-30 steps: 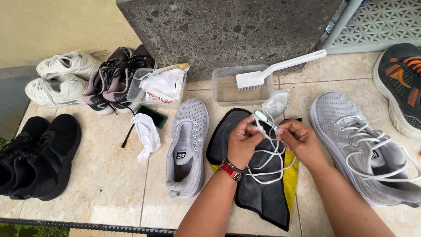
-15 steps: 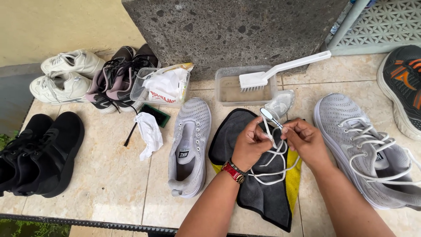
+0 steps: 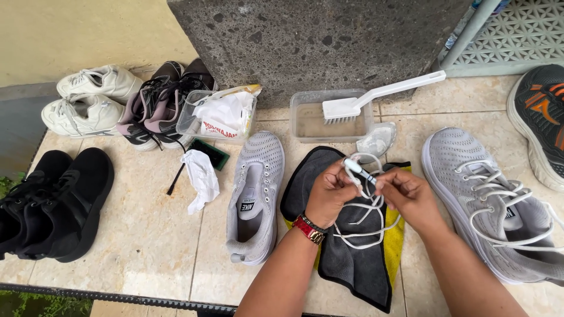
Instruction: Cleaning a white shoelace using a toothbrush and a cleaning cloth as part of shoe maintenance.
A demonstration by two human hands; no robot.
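Grey stone forms the block (image 3: 317,41) at the back, and seven shoes are counted on the tiles: two grey mesh shoes (image 3: 255,194), two black (image 3: 53,202), two white (image 3: 88,97), and one black-and-orange (image 3: 543,117), beside a dark pair (image 3: 158,100). One grey cloth (image 3: 358,258) is spread between the grey shoes. Two clear tubs (image 3: 305,120) are seen, one brush (image 3: 376,97) laid across one. One white lace (image 3: 367,220) is held above the cloth, pinched by the left hand (image 3: 329,194) and the right hand (image 3: 408,196), fingers closed on its tip.
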